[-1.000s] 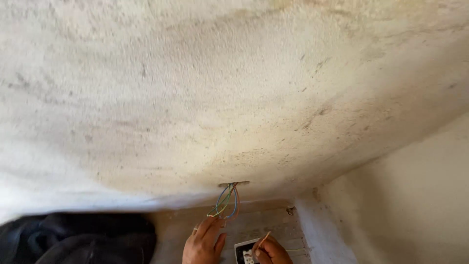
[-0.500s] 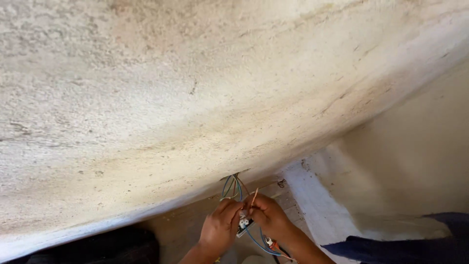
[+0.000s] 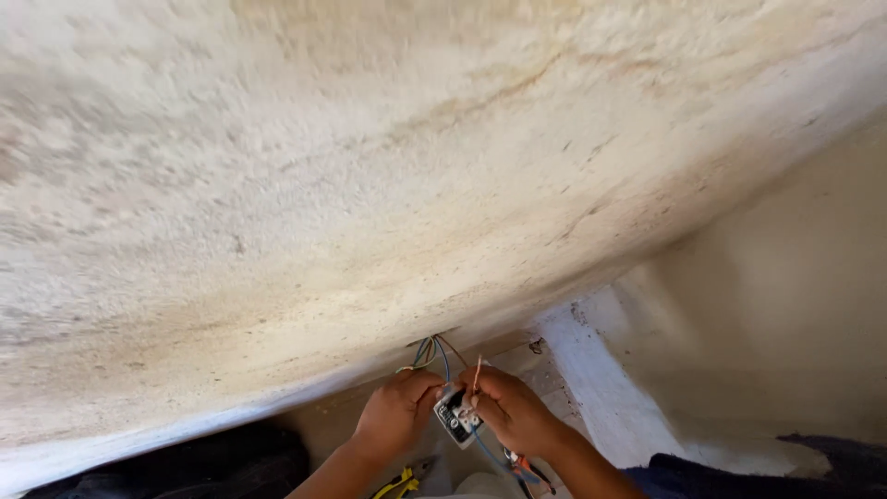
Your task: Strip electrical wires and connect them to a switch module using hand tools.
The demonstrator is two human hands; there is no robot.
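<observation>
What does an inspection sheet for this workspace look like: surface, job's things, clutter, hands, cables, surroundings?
Surface: rough plastered wall, pale, stained, with hairline cracks.
Job's things: small white switch part held between both hands, close to the wall.
Clutter: yellow-handled pliers below the hands; dark cloth at lower left.
Hands: left hand has a grip on the switch part's left side; right hand holds its right side and a thin wire end.
Cables: coloured wires come out of a wall opening; more trail under the right hand.
Surroundings: white ledge and a paler wall at right.
</observation>
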